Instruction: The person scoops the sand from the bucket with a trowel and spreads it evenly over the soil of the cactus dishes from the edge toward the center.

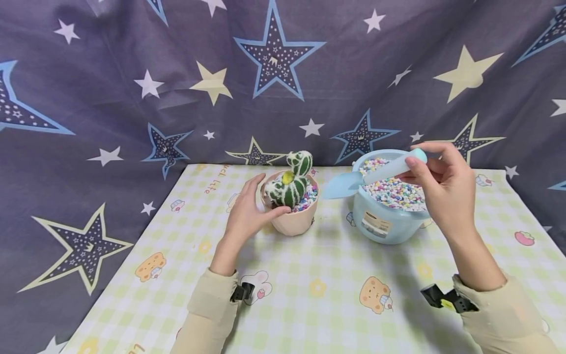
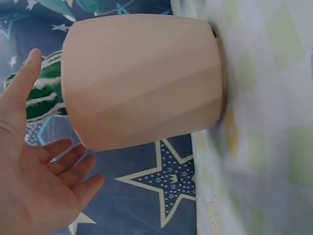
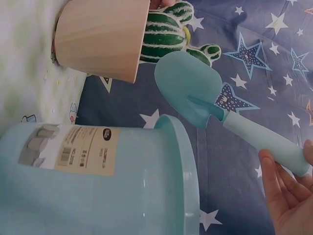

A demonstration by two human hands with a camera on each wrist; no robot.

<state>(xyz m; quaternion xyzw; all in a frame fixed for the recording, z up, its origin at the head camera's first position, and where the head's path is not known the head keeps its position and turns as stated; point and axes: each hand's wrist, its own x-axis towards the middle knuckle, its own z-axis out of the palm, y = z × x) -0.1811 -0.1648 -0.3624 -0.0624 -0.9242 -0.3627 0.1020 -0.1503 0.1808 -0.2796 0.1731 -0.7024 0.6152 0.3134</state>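
Note:
My right hand (image 1: 453, 196) pinches the handle end of a light-blue hand trowel (image 1: 344, 185). The trowel slants down to the left, its blade past the left rim of a blue bucket (image 1: 404, 228). Small multicoloured pebbles (image 1: 395, 194) fill much of the bucket. To the left stands a pale peach flowerpot (image 1: 293, 223) with a green, white-striped cactus (image 1: 297, 191) and coloured pebbles in it. Around the pot's left side my left hand (image 1: 249, 214) has its fingers loosely extended, the thumb at the front rim. In the right wrist view the trowel blade (image 3: 188, 83) looks bare.
A green-and-white checked cloth (image 1: 318, 314) with cartoon prints covers the table. Behind it hangs a dark curtain (image 1: 274, 123) with stars. The bucket stands to the right of the pot, with a gap between them.

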